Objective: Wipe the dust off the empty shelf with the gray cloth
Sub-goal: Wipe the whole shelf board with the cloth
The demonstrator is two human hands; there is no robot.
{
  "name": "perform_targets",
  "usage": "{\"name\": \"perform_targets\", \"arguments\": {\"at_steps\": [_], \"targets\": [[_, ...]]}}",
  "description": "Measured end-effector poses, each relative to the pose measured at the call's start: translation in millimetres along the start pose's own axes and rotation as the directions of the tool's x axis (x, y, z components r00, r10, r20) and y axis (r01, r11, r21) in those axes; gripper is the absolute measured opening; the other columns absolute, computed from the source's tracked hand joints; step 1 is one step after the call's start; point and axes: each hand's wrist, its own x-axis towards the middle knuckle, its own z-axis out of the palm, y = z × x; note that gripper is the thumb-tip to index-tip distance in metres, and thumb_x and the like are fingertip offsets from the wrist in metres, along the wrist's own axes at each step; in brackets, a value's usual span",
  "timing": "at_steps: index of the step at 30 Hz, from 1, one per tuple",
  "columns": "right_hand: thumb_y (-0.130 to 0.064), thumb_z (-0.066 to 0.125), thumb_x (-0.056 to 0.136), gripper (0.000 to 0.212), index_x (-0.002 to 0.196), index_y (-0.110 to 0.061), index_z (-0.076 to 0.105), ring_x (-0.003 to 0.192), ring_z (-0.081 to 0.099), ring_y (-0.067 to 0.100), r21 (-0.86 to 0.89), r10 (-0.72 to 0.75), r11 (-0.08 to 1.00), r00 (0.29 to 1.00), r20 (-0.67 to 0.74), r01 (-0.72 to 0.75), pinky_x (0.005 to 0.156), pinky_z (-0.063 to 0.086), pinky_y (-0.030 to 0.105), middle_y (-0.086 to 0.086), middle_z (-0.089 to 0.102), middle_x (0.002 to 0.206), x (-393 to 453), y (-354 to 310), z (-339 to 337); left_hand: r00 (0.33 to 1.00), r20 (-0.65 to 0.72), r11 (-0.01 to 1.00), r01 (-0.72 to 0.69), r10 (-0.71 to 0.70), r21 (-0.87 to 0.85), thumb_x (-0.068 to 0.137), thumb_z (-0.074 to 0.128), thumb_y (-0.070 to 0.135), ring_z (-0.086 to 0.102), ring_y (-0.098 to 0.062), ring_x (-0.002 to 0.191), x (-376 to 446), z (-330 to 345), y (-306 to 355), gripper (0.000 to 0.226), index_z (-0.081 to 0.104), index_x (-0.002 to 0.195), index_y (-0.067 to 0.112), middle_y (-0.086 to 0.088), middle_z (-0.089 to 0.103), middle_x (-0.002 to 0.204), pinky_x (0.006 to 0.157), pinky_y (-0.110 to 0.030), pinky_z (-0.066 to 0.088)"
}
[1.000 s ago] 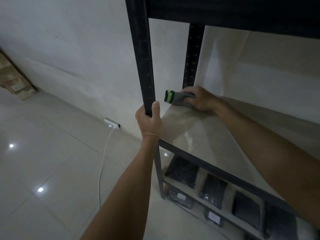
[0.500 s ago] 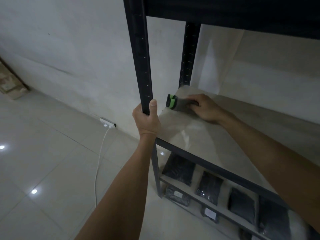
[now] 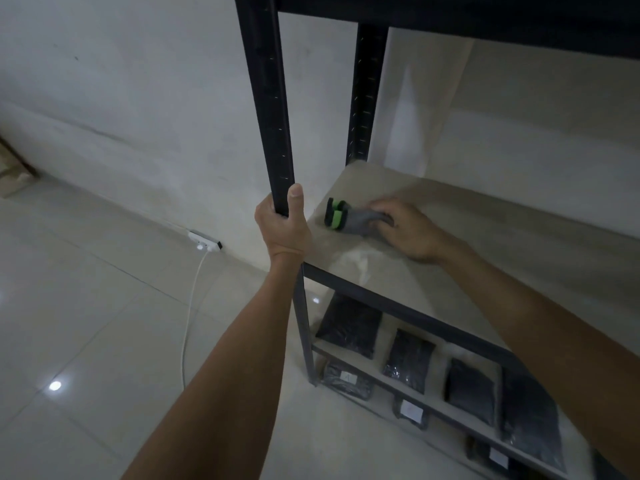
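The empty shelf [image 3: 512,244] is a pale board in a black metal rack, with a lighter dusty smear near its front left corner. A gray cloth [image 3: 360,221] with green and black cuffs lies on the shelf's left end. My right hand [image 3: 407,232] grips the cloth's right part and presses it onto the board. My left hand [image 3: 284,225] is wrapped around the rack's black front left post [image 3: 268,98], thumb pointing up.
Several black packets [image 3: 410,360] lie on the lower shelves. The black shelf above [image 3: 450,12] overhangs the work area. A white power strip [image 3: 204,241] with its cable lies on the tiled floor by the wall at left.
My right hand has dragged the cloth from the shelf's back left corner toward the front, along the left end. The left hand keeps its grip on the post.
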Motion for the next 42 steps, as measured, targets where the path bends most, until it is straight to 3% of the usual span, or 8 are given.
{"name": "perform_targets", "arguments": {"at_steps": [5, 9, 12, 20, 24, 30, 36, 42], "targets": [[0.002, 0.055, 0.097, 0.038, 0.129, -0.016, 0.066, 0.107, 0.066, 0.006, 0.111, -0.13, 0.988, 0.965, 0.23, 0.106, 0.094, 0.049, 0.021, -0.006, 0.071, 0.118, -33, -30, -10, 1.0, 0.003, 1.0, -0.008, 0.008, 0.0, 0.083, 0.046, 0.06, 0.031, -0.002, 0.044, -2, -1, 4, 0.046, 0.033, 0.058, 0.024, 0.011, 0.029, 0.053, 0.048, -0.013, 0.024], [-0.009, 0.051, 0.101, 0.027, 0.117, -0.021, 0.07, 0.09, 0.063, 0.016, 0.038, 0.019, 0.999, 0.996, -0.092, -0.015, 0.081, 0.052, 0.038, 0.005, 0.07, 0.104, -8, -7, -18, 1.0, 0.002, 1.0, 0.007, -0.007, -0.008, 0.082, 0.048, 0.06, 0.031, -0.003, 0.044, -3, -1, 6, 0.046, 0.031, 0.058, 0.025, 0.011, 0.028, 0.053, 0.049, -0.016, 0.024], [-0.014, 0.051, 0.1, 0.028, 0.115, -0.033, 0.065, 0.095, 0.059, 0.015, -0.117, -0.019, 0.993, 0.994, -0.105, 0.007, 0.088, 0.051, 0.046, -0.004, 0.065, 0.105, -15, 4, 0, 1.0, 0.007, 1.0, 0.015, -0.015, -0.004, 0.082, 0.048, 0.061, 0.03, -0.003, 0.044, -2, -2, 5, 0.046, 0.031, 0.058, 0.025, 0.011, 0.028, 0.053, 0.048, -0.018, 0.024], [-0.004, 0.056, 0.098, 0.044, 0.137, -0.023, 0.06, 0.109, 0.058, 0.014, -0.018, -0.195, 0.98, 0.979, 0.053, 0.196, 0.096, 0.045, 0.025, -0.005, 0.065, 0.13, -82, -38, 23, 1.0, 0.022, 1.0, 0.017, -0.017, -0.003, 0.081, 0.048, 0.062, 0.035, -0.002, 0.043, -4, -3, 8, 0.044, 0.035, 0.058, 0.026, 0.012, 0.031, 0.053, 0.047, -0.012, 0.026], [-0.009, 0.055, 0.1, 0.031, 0.125, -0.025, 0.064, 0.098, 0.063, 0.007, -0.036, -0.093, 0.995, 0.982, -0.167, 0.088, 0.086, 0.048, 0.018, -0.003, 0.068, 0.113, -46, -22, -10, 0.999, 0.027, 1.0, 0.029, -0.028, -0.012, 0.08, 0.048, 0.061, 0.038, -0.001, 0.043, -4, -4, 10, 0.043, 0.036, 0.059, 0.026, 0.012, 0.032, 0.052, 0.047, -0.009, 0.028], [-0.026, 0.046, 0.097, 0.04, 0.134, -0.018, 0.058, 0.108, 0.057, 0.03, -0.293, 0.03, 0.95, 0.966, -0.258, -0.108, 0.096, 0.046, 0.051, 0.007, 0.063, 0.125, -40, 7, 28, 0.999, 0.052, 1.0, 0.008, -0.008, -0.008, 0.08, 0.048, 0.061, 0.038, -0.001, 0.042, -4, -6, 9, 0.041, 0.035, 0.058, 0.028, 0.011, 0.031, 0.053, 0.046, -0.009, 0.027], [-0.002, 0.055, 0.093, 0.049, 0.138, -0.021, 0.058, 0.107, 0.052, 0.008, -0.13, -0.12, 0.986, 0.988, -0.094, 0.107, 0.095, 0.039, 0.021, -0.016, 0.059, 0.124, -111, -57, 71, 0.997, 0.073, 1.0, -0.004, 0.006, -0.022, 0.081, 0.05, 0.058, 0.039, -0.001, 0.043, -1, -9, 9, 0.038, 0.037, 0.058, 0.031, 0.013, 0.032, 0.051, 0.045, -0.011, 0.025], [-0.019, 0.048, 0.094, 0.034, 0.12, -0.008, 0.067, 0.1, 0.062, 0.03, -0.16, 0.091, 0.971, 0.888, -0.451, -0.18, 0.089, 0.051, 0.043, 0.012, 0.067, 0.112, -71, -8, 13, 0.994, 0.107, 0.999, 0.001, 0.003, -0.042, 0.081, 0.05, 0.059, 0.048, 0.003, 0.049, -1, -11, 8, 0.033, 0.044, 0.063, 0.032, 0.014, 0.04, 0.055, 0.049, -0.007, 0.034]]}}
